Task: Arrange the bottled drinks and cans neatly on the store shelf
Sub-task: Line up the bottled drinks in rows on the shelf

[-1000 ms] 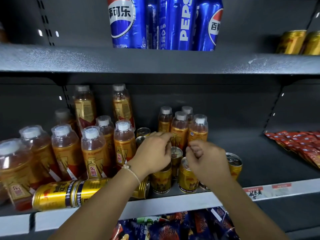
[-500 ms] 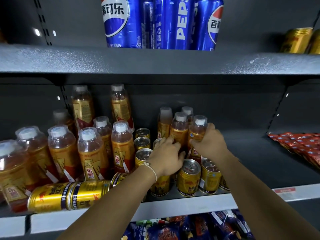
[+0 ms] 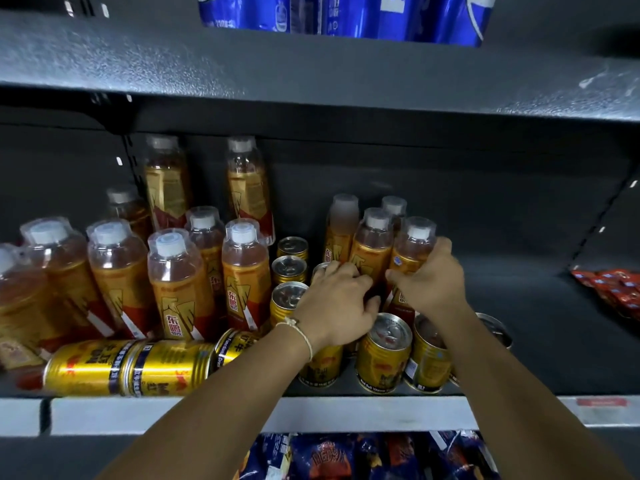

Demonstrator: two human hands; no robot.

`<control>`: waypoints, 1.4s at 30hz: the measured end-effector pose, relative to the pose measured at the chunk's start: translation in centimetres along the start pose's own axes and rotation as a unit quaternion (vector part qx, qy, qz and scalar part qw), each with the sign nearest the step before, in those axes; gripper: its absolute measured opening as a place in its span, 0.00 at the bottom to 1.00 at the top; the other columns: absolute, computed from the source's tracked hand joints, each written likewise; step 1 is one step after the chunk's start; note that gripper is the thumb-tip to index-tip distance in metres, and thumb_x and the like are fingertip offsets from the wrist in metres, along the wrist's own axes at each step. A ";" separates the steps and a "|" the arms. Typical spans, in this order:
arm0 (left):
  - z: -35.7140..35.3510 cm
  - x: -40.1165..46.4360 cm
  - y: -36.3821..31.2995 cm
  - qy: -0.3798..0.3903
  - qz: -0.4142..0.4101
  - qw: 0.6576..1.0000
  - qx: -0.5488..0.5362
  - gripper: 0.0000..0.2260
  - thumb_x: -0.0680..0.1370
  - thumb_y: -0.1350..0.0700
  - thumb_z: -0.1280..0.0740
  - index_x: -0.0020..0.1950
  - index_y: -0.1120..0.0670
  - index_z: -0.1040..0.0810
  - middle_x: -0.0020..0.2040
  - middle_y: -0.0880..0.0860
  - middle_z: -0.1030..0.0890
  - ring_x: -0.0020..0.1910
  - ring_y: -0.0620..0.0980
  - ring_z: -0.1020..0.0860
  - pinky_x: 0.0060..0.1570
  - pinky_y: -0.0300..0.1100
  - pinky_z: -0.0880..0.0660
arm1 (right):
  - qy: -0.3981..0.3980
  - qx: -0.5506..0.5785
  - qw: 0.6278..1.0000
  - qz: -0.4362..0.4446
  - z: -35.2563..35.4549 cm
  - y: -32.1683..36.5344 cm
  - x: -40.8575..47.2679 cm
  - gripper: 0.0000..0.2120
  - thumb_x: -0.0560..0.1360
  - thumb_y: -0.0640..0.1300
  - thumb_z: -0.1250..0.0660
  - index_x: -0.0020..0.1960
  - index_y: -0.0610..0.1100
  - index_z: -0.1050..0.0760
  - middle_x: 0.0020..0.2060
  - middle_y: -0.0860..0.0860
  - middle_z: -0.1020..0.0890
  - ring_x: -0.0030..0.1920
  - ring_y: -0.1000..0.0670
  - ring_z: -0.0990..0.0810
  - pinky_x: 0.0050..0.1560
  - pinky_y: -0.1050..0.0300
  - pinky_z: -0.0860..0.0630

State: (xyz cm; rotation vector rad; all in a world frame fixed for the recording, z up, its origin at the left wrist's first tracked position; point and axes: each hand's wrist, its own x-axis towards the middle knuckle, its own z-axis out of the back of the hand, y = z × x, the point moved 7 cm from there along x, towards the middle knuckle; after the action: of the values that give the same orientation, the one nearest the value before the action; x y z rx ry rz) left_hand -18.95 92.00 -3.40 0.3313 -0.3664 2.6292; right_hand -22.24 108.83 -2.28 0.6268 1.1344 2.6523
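On the dark middle shelf (image 3: 519,306) stand several orange drink bottles with clear caps, a big cluster on the left (image 3: 178,285) and a small group at centre (image 3: 372,244). My right hand (image 3: 429,285) grips the front right bottle (image 3: 414,251) of that group. My left hand (image 3: 336,303) curls round the lower part of the neighbouring bottle, above upright gold cans (image 3: 384,351). More gold cans (image 3: 289,268) stand in a row behind. Two tall gold cans (image 3: 128,367) lie on their sides at the shelf front left.
Blue Pepsi cans (image 3: 346,15) stand on the shelf above. Red packets (image 3: 613,289) lie at the far right of the middle shelf, with bare shelf between them and the cans. Snack bags (image 3: 346,459) fill the shelf below. A white price strip (image 3: 173,414) runs along the front edge.
Both hands moved from the front cans back to the centre bottles; the right hand took hold of the front right bottle and the left hand closed on the one beside it. The view has shifted closer.
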 end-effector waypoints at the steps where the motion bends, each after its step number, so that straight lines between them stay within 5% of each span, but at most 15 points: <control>1: 0.0 0.0 0.1 -0.001 0.001 1.000 -0.002 0.19 0.80 0.43 0.44 0.61 0.52 0.23 0.57 0.52 0.26 0.62 0.53 0.33 0.68 0.54 0.38 | -0.002 0.000 1.000 0.006 0.1 0.1 -0.1 0.37 0.66 0.48 0.20 0.66 0.44 0.37 0.57 0.44 0.23 0.56 0.42 0.22 0.50 0.54 0.25; 5: 0.1 0.0 0.3 -0.007 0.003 1.000 -0.010 0.19 0.79 0.43 0.43 0.60 0.52 0.22 0.58 0.52 0.25 0.62 0.54 0.32 0.68 0.54 0.37 | -0.035 0.012 0.999 0.027 2.2 1.2 -0.2 0.34 0.67 0.48 0.20 0.64 0.45 0.36 0.57 0.44 0.24 0.55 0.42 0.22 0.54 0.46 0.21; 16: 3.4 -1.6 -0.3 -0.105 0.009 0.994 -0.027 0.15 0.76 0.48 0.38 0.57 0.53 0.21 0.52 0.54 0.20 0.55 0.55 0.25 0.57 0.46 0.29 | -0.103 0.013 0.980 0.170 8.4 7.1 -4.2 0.31 0.65 0.46 0.19 0.62 0.46 0.32 0.56 0.49 0.26 0.53 0.49 0.26 0.52 0.54 0.29; 23: 6.4 -5.8 1.9 -0.120 -0.010 0.991 -0.050 0.16 0.75 0.51 0.35 0.61 0.54 0.22 0.53 0.55 0.22 0.56 0.55 0.25 0.55 0.45 0.27 | -0.060 -0.015 0.963 0.262 7.0 11.1 -9.9 0.42 0.66 0.41 0.19 0.73 0.54 0.37 0.65 0.52 0.29 0.58 0.63 0.35 0.52 0.74 0.38; 28: 9.9 -10.1 4.9 -0.156 -0.005 0.986 -0.054 0.14 0.76 0.51 0.36 0.59 0.55 0.23 0.53 0.56 0.23 0.56 0.56 0.26 0.51 0.44 0.28 | -0.042 -0.002 0.955 0.294 5.1 15.4 -14.2 0.45 0.64 0.42 0.18 0.71 0.60 0.40 0.61 0.60 0.32 0.61 0.58 0.31 0.57 0.65 0.32; 33: 13.3 -15.6 9.2 -0.175 0.007 0.984 -0.042 0.16 0.75 0.51 0.35 0.60 0.55 0.24 0.55 0.56 0.23 0.57 0.56 0.27 0.54 0.44 0.28 | 0.002 -0.021 0.952 0.306 1.3 20.4 -18.1 0.45 0.65 0.42 0.19 0.73 0.59 0.41 0.66 0.53 0.30 0.65 0.50 0.28 0.62 0.54 0.26; 42: 18.1 -27.6 17.9 -0.182 0.033 0.983 -0.015 0.11 0.74 0.53 0.36 0.54 0.56 0.23 0.49 0.56 0.23 0.52 0.56 0.26 0.48 0.45 0.28 | 0.046 0.009 0.944 0.327 -6.6 29.2 -26.7 0.45 0.63 0.45 0.19 0.71 0.61 0.40 0.61 0.59 0.30 0.60 0.54 0.29 0.58 0.56 0.29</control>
State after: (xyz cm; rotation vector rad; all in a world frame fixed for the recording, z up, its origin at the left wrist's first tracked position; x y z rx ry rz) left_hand -0.57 59.70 1.95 0.8069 -0.5437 2.6197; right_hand -1.56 75.65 6.63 1.0466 1.1206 3.2471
